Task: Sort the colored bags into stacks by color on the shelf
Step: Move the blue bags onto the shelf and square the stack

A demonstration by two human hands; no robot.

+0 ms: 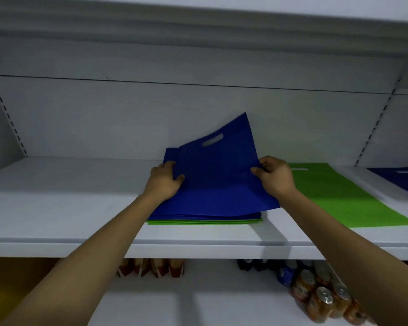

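Head view: both hands, left hand [165, 181] and right hand [275, 176], pinch the top blue bag [219, 170] off the centre mixed pile [205, 218] on the shelf [57, 208]; green stack [335, 196] and blue stack [400, 180] begun at right, sorting largely unfinished.

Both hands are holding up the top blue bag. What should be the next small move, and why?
Probably carry the lifted blue bag right, past the green bag, onto the far blue bag: the left hand and right hand grip it, raised off the pile, and blue belongs with blue.

Dim white shelf [57, 203], slotted uprights [8, 116], pale back panel [104, 118].
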